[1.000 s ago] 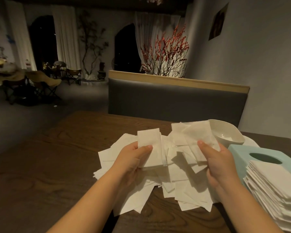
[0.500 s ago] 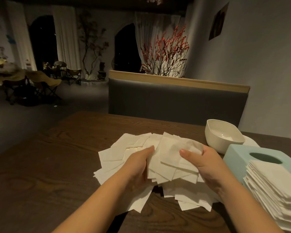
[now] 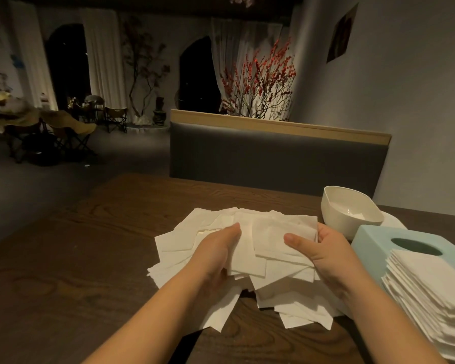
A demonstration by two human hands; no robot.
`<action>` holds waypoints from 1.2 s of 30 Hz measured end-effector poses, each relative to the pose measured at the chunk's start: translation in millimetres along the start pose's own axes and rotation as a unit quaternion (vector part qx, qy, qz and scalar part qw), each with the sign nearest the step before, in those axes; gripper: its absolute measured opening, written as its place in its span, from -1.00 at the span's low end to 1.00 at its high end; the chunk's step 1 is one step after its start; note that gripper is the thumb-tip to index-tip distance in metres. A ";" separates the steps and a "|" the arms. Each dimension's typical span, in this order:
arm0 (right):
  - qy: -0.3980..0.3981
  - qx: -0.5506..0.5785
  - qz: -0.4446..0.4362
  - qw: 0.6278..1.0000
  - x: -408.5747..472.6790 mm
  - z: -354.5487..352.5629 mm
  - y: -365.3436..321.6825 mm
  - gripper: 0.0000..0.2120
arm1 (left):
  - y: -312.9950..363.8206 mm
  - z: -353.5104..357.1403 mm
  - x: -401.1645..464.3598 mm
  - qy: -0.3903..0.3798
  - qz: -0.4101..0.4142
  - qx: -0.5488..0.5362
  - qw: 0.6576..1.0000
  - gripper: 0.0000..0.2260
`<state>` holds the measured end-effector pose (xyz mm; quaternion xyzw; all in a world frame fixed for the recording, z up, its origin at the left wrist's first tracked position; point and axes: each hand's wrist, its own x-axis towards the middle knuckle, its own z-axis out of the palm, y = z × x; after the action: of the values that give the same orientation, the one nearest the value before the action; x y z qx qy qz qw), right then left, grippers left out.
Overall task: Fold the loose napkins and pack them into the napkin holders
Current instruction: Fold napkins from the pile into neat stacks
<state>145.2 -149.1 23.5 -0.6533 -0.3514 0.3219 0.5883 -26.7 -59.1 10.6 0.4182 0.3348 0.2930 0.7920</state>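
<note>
A bundle of napkins [image 3: 281, 240] is being held between both hands just above the loose napkins [image 3: 179, 240] lying spread across the wooden table [image 3: 84, 258]. The left hand [image 3: 218, 248] is gripping its left edge, thumb on top; the right hand [image 3: 323, 248] is pinching the right side, thumb pressing down. A white bowl [image 3: 350, 211], a pale blue napkin holder [image 3: 378, 240] and a neat stack of napkins [image 3: 431, 292] are sitting to the right.

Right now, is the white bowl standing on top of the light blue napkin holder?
No, the white bowl stands on the table behind the light blue napkin holder, not on top of it.
</note>
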 end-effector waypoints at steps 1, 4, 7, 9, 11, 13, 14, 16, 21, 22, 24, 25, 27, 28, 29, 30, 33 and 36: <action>-0.009 -0.001 0.002 1.000 -0.9 0.4 -1.1 -0.60 | -0.2 0.1 -0.6 0.001 -0.001 0.008 1.000 -0.78; -0.034 -0.026 0.006 0.999 -2.9 1.2 -3.7 -0.54 | -1.0 1.4 -1.1 0.004 0.016 0.042 0.999 -0.82; -0.015 -0.034 -0.013 0.999 -4.9 -4.0 -7.5 -0.75 | 1.0 0.4 0.5 0.032 0.025 0.019 0.999 -0.85; -0.015 -0.013 -0.027 0.999 -6.9 -10.2 -11.9 -0.82 | 3.0 -0.1 3.7 0.048 0.029 0.002 0.998 -0.83; -0.037 0.039 -0.026 0.998 -8.6 -13.2 -16.0 -0.78 | 4.0 -0.2 5.4 0.050 0.028 0.003 0.998 -0.85; -0.069 0.075 -0.021 0.995 -9.4 -11.4 -17.8 -0.66 | 1.8 0.2 8.2 0.052 0.030 0.016 0.998 -0.88; -0.086 0.083 -0.018 0.993 -9.4 -8.9 -18.1 -0.61 | -0.6 0.5 9.3 0.040 0.022 0.023 0.999 -0.84; -0.099 0.105 -0.016 0.989 -9.7 -4.1 -19.4 -0.57 | -3.8 1.3 10.8 0.003 -0.005 0.021 1.000 -0.75; -0.064 0.269 0.013 0.961 -5.7 6.7 -17.5 -0.61 | -8.4 3.4 11.2 -0.023 0.010 0.031 0.999 -0.80; -0.040 0.280 0.023 0.959 -2.7 11.6 -13.1 -0.61 | -8.8 5.9 9.5 -0.019 0.013 0.022 0.999 -0.81; 0.020 0.285 0.040 0.957 1.6 23.4 -4.6 -0.61 | -9.5 9.4 8.7 -0.002 0.019 0.002 1.000 -0.77; 0.040 0.278 0.047 0.958 2.1 29.2 -1.9 -0.60 | -9.2 10.9 9.5 0.003 0.021 -0.006 1.000 -0.75; 0.067 0.250 0.045 0.965 3.4 36.7 3.6 -0.59 | -7.0 14.7 7.5 0.000 0.027 -0.031 0.999 -0.67; 0.077 0.233 0.038 0.969 4.0 38.6 5.8 -0.60 | -6.0 16.0 5.8 -0.003 0.030 -0.042 0.999 -0.58; 0.086 0.214 0.026 0.973 3.1 40.0 7.0 -0.62 | -6.5 15.7 6.0 -0.006 0.029 -0.050 0.998 -0.50; 0.090 0.192 0.019 0.977 2.6 41.4 8.1 -0.66 | -6.1 16.2 4.5 -0.004 0.027 -0.050 0.998 -0.47; 0.095 0.068 -0.003 0.993 -3.5 44.9 7.9 -0.89 | -7.1 18.9 0.7 0.019 0.040 -0.007 0.999 -0.66; 0.051 -0.019 -0.024 0.998 -9.1 45.8 6.8 -0.94 | -9.3 16.1 5.5 0.029 0.077 0.035 0.996 -0.81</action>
<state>102.6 -132.3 12.2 -0.6713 -0.3423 0.2675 0.6006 -9.1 -66.9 7.9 0.4618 0.3348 0.3534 0.7414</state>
